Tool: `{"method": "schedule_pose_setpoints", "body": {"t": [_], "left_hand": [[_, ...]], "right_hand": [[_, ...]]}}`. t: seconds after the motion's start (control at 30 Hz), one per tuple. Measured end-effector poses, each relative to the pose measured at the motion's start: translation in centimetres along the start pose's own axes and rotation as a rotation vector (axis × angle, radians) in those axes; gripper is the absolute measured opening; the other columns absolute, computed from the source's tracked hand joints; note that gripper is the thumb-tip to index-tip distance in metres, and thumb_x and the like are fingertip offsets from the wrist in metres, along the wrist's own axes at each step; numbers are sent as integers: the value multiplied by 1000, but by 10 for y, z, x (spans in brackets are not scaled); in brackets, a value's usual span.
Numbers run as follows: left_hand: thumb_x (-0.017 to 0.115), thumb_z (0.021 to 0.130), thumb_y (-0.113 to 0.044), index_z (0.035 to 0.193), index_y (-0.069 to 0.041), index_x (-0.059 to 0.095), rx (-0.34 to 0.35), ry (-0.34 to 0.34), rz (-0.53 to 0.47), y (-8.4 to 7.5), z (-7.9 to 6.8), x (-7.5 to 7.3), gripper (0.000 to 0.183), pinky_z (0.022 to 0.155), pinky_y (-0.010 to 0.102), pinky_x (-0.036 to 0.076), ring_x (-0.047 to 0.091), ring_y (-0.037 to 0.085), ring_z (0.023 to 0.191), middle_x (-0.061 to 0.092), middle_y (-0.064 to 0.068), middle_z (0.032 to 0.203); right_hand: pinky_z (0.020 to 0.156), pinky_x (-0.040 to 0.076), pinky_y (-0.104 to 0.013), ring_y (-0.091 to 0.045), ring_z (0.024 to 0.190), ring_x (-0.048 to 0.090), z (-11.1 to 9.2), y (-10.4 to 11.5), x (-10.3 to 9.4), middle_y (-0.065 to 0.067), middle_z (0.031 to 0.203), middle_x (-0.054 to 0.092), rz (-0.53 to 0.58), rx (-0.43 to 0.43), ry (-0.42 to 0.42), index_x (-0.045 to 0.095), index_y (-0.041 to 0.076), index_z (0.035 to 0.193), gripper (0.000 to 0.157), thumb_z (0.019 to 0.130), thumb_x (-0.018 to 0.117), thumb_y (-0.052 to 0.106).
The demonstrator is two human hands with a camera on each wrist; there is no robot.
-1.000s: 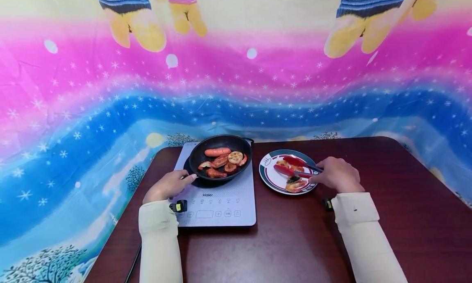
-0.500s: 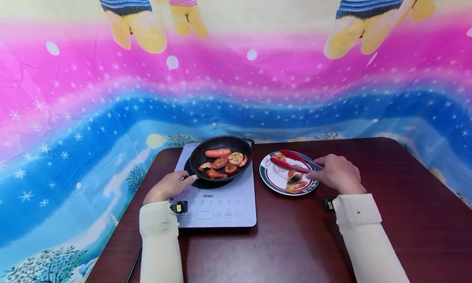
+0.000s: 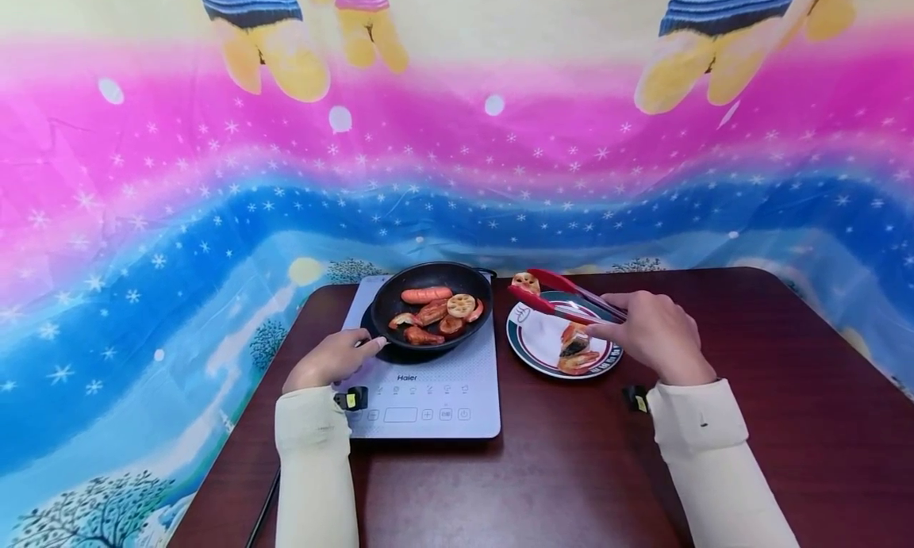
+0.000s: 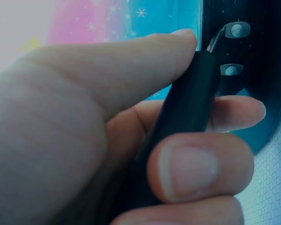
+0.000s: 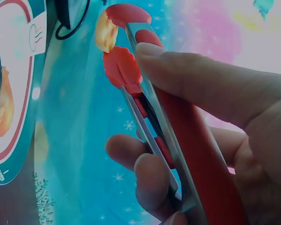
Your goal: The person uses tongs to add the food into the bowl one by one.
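Note:
My left hand [image 3: 332,362] grips the black handle [image 4: 187,98] of a frying pan [image 3: 385,302], fingers curled round it in the left wrist view. In the pan lie a scored sausage [image 3: 426,295], a lotus root slice [image 3: 461,306] and several browned pieces of food. My right hand [image 3: 660,334] squeezes a pair of red-tipped tongs [image 3: 564,314]. Between the tongs' tips is another lotus root slice [image 3: 526,283], raised over the far left rim of a plate [image 3: 528,346]. Shrimp-like pieces [image 3: 577,362] and a dark-patched morsel [image 3: 574,339] stay on that plate.
Under the pan stands a white induction cooktop [image 3: 450,425] with a touch panel. A black cord [image 3: 264,504] runs off the table [image 3: 535,484] at the left. A printed cloth backdrop [image 3: 457,159] hangs close behind the table's far edge.
My right hand's tongs have lifted a lotus root slice from the plate and carried it up and left to the plate's far rim. My left hand keeps its hold on the pan handle.

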State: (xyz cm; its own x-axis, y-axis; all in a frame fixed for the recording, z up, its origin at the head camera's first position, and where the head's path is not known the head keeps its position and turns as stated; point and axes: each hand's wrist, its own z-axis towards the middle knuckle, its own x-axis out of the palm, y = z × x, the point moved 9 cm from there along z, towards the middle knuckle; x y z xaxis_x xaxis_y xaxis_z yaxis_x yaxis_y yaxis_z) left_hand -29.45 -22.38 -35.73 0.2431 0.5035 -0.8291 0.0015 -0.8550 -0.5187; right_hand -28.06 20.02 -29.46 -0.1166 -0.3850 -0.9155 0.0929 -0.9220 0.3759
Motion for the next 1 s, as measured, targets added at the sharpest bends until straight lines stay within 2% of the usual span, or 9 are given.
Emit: {"method": "schedule_pose_setpoints", "body": {"t": [0.3, 0.47, 0.6, 0.8, 0.9, 1.0], "left_hand": [[47, 101, -42, 101, -4, 58, -6, -3, -21, 5, -3, -5, 40, 52, 33, 39, 35, 17, 48, 39, 3, 61], [47, 101, -42, 101, -3, 58, 2, -3, -17, 5, 0, -7, 40, 52, 33, 39, 35, 17, 48, 40, 3, 61], [47, 101, -42, 102, -4, 59, 18, 4, -7, 3, 3, -5, 40, 53, 33, 40, 36, 17, 48, 40, 3, 61], [48, 101, -42, 102, -4, 60, 6, 11, -27, 2, 3, -2, 40, 53, 34, 41, 39, 17, 49, 42, 3, 61], [48, 101, -42, 103, -4, 60, 2, 6, -29, 2, 2, -2, 40, 53, 34, 40, 39, 17, 49, 43, 4, 62], [48, 100, -42, 104, -5, 60, 1, 8, -31, 2, 2, -1, 40, 53, 33, 40, 39, 17, 49, 43, 4, 62]], "right_hand": [[57, 44, -38, -26, 76, 56, -3, 28, -4, -4, 66, 61, 7, -71, -28, 58, 12, 134, 82, 72, 76, 61], [50, 37, -34, -22, 58, 46, -3, 46, 2, -1, 53, 52, 20, -106, -13, 58, 13, 134, 76, 74, 76, 56], [48, 33, -33, -20, 52, 40, -1, 58, 12, -2, 51, 50, 36, -110, 14, 58, 13, 134, 73, 75, 78, 52], [45, 30, -32, -18, 45, 34, 9, 77, 24, -3, 48, 47, 58, -127, 27, 61, 14, 132, 67, 76, 78, 48], [45, 31, -33, -18, 46, 35, 14, 84, 30, -4, 50, 49, 57, -122, 44, 62, 14, 131, 66, 77, 78, 47], [48, 36, -34, -19, 52, 43, 16, 87, 36, -2, 56, 54, 60, -115, 73, 62, 14, 131, 64, 77, 78, 46]]}}
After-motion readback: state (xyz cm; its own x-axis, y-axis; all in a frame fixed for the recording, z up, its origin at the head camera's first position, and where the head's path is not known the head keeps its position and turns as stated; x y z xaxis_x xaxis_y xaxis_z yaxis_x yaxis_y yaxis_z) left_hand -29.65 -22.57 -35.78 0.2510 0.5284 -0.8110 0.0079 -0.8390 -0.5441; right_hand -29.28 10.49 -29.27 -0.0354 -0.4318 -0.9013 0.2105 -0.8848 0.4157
